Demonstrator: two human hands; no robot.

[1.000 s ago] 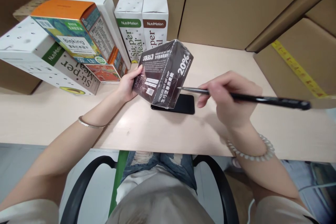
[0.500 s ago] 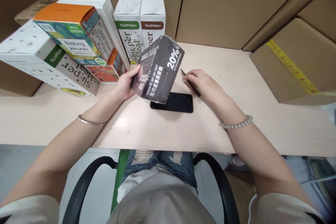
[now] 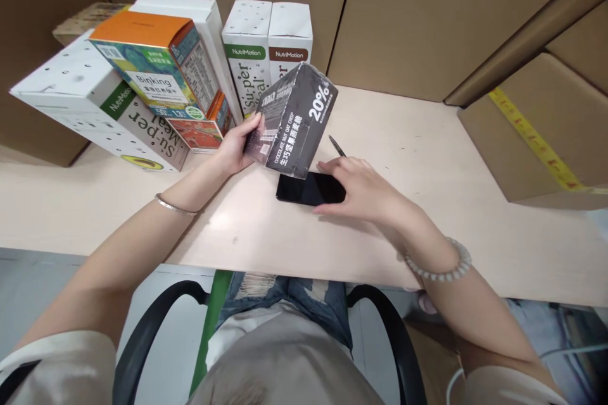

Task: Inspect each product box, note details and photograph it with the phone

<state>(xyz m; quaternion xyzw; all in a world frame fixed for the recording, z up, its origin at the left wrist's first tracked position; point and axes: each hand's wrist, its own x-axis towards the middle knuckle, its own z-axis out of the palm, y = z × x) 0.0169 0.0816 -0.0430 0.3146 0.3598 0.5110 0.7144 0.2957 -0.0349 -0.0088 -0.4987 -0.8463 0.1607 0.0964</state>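
A dark box of chocolate nut oat crisp is held tilted above the table, my left hand closed around its left side. Beneath its lower corner a black smartphone lies flat on the tabletop. My right hand reaches over the phone's right end, thumb and fingers spread along its two long edges; whether they touch it is hard to see. Just beyond those fingers lies a black pen, its near part hidden by the hand.
On the left stand a white Su-per Meal box, an orange Binking box and other cartons. Two NutriMotion boxes are at the back. A cardboard box with yellow tape sits right. Cardboard walls the pale table.
My right hand has left the pen lying on the table and come down and left over the phone, fingers spreading. The left hand still holds the box, little changed. The view has shifted slightly.
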